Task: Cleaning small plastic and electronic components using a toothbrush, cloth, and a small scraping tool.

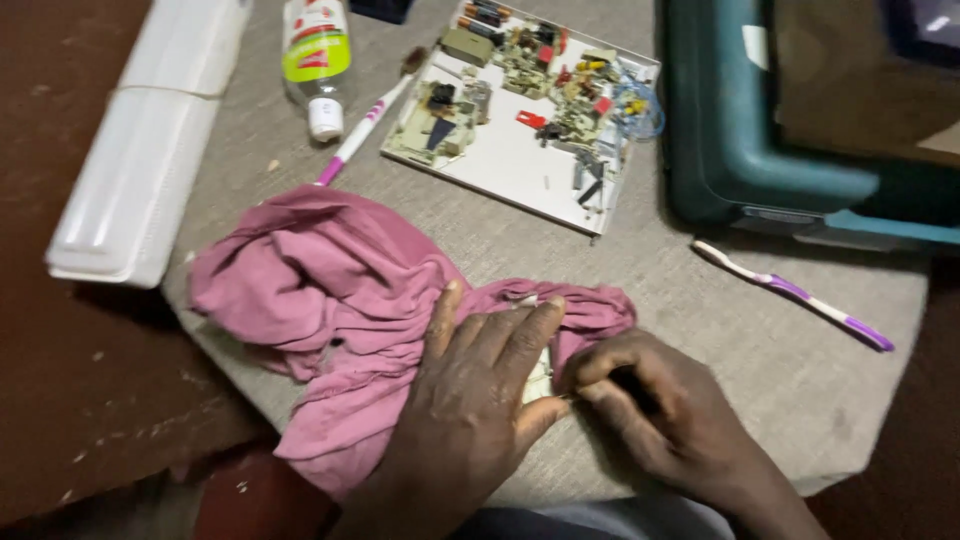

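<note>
While left hand presses pink cloth flat, open-palmed, right hand grip pinches something hidden.

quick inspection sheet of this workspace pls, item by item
surface: grey cloth-covered top, lightly speckled
job's things: pink cloth bunched; small pale piece between the hands
clutter: white tray of electronic parts, two toothbrushes, plastic bottle lying down, long white casing
hands: left hand flat on the cloth; right hand pinching at the pale piece
cables: blue wire coil on the tray
surroundings: teal casing, brown floor
</note>
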